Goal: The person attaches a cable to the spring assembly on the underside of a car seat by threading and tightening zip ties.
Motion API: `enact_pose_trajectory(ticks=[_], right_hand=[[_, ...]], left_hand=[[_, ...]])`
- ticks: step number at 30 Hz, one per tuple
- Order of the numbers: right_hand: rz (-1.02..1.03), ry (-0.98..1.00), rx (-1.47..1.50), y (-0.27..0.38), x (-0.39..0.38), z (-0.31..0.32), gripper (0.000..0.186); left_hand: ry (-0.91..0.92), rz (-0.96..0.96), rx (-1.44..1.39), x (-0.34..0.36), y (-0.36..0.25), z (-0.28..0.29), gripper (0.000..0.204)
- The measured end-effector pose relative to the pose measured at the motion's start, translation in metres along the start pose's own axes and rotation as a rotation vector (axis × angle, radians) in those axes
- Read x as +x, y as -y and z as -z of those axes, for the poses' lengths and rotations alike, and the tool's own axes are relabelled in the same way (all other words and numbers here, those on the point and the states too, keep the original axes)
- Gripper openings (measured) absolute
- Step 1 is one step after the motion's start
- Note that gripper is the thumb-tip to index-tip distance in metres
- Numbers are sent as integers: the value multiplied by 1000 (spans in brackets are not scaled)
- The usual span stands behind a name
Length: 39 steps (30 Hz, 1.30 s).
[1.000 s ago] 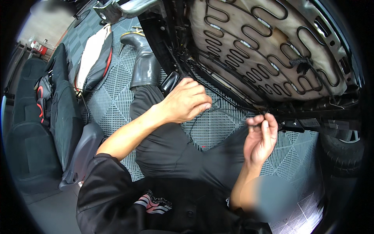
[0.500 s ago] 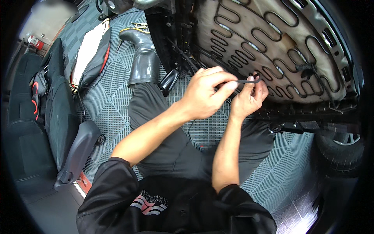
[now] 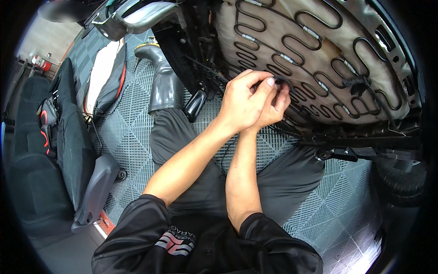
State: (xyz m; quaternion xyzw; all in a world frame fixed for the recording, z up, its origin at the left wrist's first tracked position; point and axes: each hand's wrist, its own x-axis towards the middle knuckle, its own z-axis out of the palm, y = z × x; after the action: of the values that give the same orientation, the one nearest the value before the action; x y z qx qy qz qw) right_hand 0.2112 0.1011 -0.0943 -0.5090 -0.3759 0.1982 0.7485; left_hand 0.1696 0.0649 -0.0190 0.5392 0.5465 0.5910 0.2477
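Both hands pinch a dark cord at the underside of an upturned car seat.

The left hand [image 3: 244, 102] and right hand [image 3: 273, 106], fingers closed together, hold the thin black cord [image 3: 282, 82] against the seat base [image 3: 319, 59]'s zigzag wire springs [image 3: 292, 50]; short, frayed, its direction is unclear. A grey boot [image 3: 162, 84] stands nearby.

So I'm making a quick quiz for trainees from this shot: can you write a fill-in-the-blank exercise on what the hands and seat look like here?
1. Both hands, left hand and right hand, meet at the underside of an upturned car ____.
2. The wavy metal springs run across a ____-coloured padding.
3. The floor is made of grey ____ tiles.
4. A grey rubber ____ stands on the floor left of the hands.

Missing words: seat; beige; grid; boot
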Motion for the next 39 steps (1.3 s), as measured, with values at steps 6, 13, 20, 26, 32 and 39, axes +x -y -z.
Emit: enact_pose_trajectory(ticks=[6, 13, 20, 26, 32, 39], right_hand=[[-245, 331, 189, -10, 6, 17, 34], [-324, 535, 525, -1, 34, 30, 36], [-484, 837, 402, 0, 68, 52, 54], [-393, 785, 316, 1, 55, 56, 57], [17, 602, 50, 10, 25, 47, 70], [-97, 506, 235, 28, -5, 52, 69]], left_hand=[[108, 81, 193, 8, 10, -11, 34], [-21, 74, 134, 12, 29, -28, 25], [-303, 159, -197, 4, 37, -55, 19], [-121, -56, 74, 16, 55, -37, 16], [295, 215, 179, 10, 10, 4, 24], [311, 161, 222, 1, -14, 24, 25]])
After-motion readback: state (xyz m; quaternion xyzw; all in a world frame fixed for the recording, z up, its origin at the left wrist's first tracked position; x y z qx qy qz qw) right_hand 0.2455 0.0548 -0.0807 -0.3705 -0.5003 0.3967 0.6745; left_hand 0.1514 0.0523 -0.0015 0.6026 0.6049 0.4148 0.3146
